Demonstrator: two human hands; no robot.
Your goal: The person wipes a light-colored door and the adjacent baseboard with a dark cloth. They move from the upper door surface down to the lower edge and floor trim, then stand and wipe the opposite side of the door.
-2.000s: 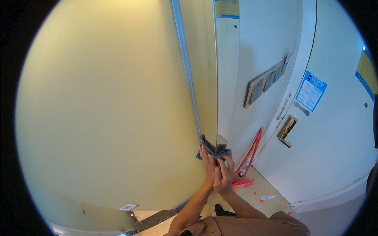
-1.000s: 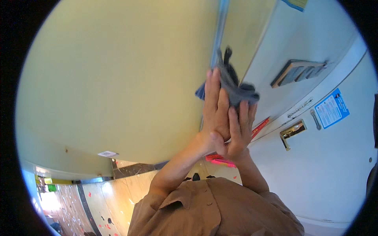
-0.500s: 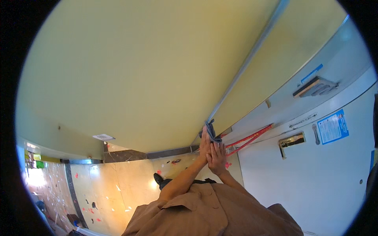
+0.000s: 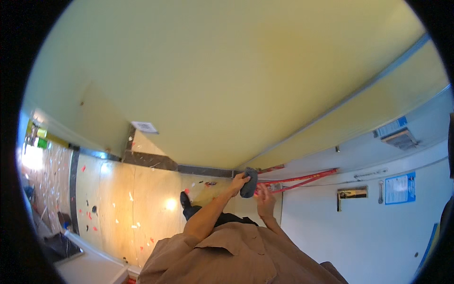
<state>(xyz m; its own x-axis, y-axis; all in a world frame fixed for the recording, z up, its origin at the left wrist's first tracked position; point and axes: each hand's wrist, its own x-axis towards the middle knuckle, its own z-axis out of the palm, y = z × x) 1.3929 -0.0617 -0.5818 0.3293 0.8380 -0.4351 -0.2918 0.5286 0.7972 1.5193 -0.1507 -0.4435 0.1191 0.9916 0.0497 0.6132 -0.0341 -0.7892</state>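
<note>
In front of my body, a dark grey cloth (image 4: 249, 183) hangs bunched up, with my left hand (image 4: 239, 183) closed on its left side. My right hand (image 4: 266, 202) is raised just right of the cloth, fingers loosely bent and apart, apparently holding nothing. Behind both hands stands a large pale yellow-green panel (image 4: 227, 94); a grey-blue strip (image 4: 326, 120) runs along it toward the upper right. The cloth hangs near the strip's lower end, and whether it touches the panel I cannot tell.
Long red bars (image 4: 307, 179) lean beside a white door (image 4: 331, 232) with a brass handle (image 4: 352, 192) and a blue-edged notice (image 4: 400, 188). Red and white scraps lie over the tan floor (image 4: 156, 199). A white label (image 4: 144, 127) sticks to the panel's lower left.
Both hands were pressed together on the cloth against the strip. Now the right hand is off it, and the left hand has drawn the cloth down, away from the strip. The view has turned.
</note>
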